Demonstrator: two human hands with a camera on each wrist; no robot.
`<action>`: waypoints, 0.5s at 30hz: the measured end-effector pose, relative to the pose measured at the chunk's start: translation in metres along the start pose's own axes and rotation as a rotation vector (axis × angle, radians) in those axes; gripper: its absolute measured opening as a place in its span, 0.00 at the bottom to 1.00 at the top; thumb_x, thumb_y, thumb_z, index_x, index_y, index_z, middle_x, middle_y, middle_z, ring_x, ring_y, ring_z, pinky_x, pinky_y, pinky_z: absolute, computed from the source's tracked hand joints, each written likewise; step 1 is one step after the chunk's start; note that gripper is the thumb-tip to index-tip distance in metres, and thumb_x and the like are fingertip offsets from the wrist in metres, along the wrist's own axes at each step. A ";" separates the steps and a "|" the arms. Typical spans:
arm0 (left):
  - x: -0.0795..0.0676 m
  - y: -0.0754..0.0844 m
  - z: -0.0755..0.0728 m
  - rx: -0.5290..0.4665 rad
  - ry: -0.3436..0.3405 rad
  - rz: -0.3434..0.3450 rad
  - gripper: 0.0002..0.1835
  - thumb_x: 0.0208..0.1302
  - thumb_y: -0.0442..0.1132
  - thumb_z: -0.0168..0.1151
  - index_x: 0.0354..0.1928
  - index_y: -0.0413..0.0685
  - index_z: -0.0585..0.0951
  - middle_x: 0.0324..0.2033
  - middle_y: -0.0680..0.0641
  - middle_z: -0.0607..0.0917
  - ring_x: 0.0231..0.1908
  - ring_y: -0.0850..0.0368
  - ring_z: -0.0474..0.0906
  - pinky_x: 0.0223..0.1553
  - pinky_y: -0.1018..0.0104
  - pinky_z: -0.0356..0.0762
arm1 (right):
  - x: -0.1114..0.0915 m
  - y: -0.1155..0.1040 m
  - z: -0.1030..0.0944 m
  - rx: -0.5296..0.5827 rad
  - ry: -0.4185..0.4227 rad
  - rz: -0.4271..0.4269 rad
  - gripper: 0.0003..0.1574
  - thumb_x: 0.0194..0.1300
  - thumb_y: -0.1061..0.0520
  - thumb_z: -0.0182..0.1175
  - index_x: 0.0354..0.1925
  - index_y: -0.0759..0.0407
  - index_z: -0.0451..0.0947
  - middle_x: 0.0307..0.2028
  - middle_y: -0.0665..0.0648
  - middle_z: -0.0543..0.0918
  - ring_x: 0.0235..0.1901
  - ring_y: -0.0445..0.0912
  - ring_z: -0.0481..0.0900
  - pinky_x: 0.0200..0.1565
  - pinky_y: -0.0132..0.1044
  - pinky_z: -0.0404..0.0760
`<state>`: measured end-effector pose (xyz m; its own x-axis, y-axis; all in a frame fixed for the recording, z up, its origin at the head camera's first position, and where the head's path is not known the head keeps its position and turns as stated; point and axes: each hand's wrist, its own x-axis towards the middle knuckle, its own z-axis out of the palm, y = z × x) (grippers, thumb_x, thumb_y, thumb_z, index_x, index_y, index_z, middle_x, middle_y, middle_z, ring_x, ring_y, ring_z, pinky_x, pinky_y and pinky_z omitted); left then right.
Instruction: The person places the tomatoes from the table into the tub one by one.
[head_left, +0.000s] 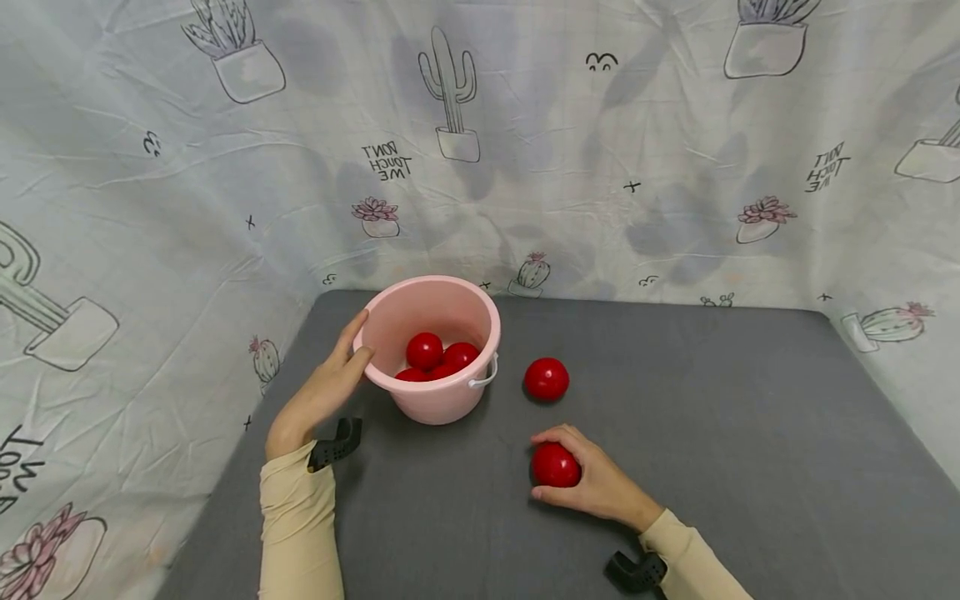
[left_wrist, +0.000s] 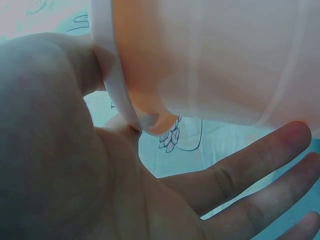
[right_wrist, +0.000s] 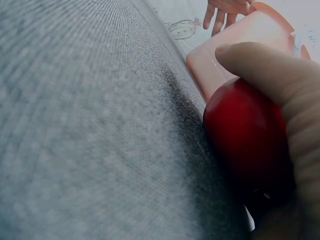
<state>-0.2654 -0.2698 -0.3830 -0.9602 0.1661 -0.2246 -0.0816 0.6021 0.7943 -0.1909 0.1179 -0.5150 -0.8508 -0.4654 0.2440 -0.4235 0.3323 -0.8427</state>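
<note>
A pink bucket (head_left: 437, 403) with a white handle stands at the left of the grey table, with several red balls (head_left: 424, 351) inside. My left hand (head_left: 324, 392) holds its rim at the left side by thumb and index finger. In the left wrist view, the other fingers (left_wrist: 250, 172) stretch along the outside of the bucket wall (left_wrist: 220, 60). Nearer the front, my right hand (head_left: 596, 483) grips a red ball (head_left: 556, 465) on the table, thumb and fingers curved round it. The right wrist view shows that ball (right_wrist: 245, 135) close up, partly covered by the hand.
Another red ball (head_left: 547, 379) lies on the grey table (head_left: 712, 400), right of the bucket and behind the gripped ball. A white cloth (head_left: 555, 167) printed with potted plants hangs behind and along the sides. A black wrist mount (head_left: 636, 572) sits at each wrist.
</note>
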 end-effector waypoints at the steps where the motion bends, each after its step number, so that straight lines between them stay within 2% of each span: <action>1: 0.000 0.000 0.000 0.000 -0.001 -0.002 0.34 0.79 0.62 0.36 0.79 0.83 0.35 0.81 0.44 0.46 0.72 0.36 0.66 0.71 0.32 0.59 | 0.000 0.000 0.000 -0.001 0.003 -0.004 0.33 0.55 0.49 0.78 0.58 0.51 0.77 0.52 0.51 0.81 0.49 0.38 0.78 0.45 0.34 0.83; 7: 0.000 0.000 0.000 -0.001 -0.002 -0.009 0.34 0.79 0.61 0.36 0.78 0.83 0.35 0.81 0.44 0.47 0.72 0.35 0.66 0.70 0.31 0.59 | 0.000 0.001 0.002 0.010 0.020 0.001 0.28 0.57 0.53 0.76 0.54 0.50 0.78 0.50 0.50 0.81 0.48 0.39 0.79 0.44 0.34 0.84; 15: 0.000 0.001 -0.001 0.003 -0.006 -0.013 0.34 0.78 0.64 0.37 0.78 0.86 0.35 0.81 0.43 0.49 0.71 0.36 0.68 0.70 0.30 0.59 | 0.001 0.001 0.000 0.072 0.077 0.084 0.27 0.58 0.56 0.75 0.55 0.54 0.77 0.51 0.50 0.80 0.48 0.40 0.79 0.46 0.35 0.85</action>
<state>-0.2656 -0.2702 -0.3820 -0.9575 0.1629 -0.2380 -0.0930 0.6066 0.7895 -0.1921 0.1180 -0.5160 -0.9049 -0.3731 0.2049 -0.3287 0.3068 -0.8932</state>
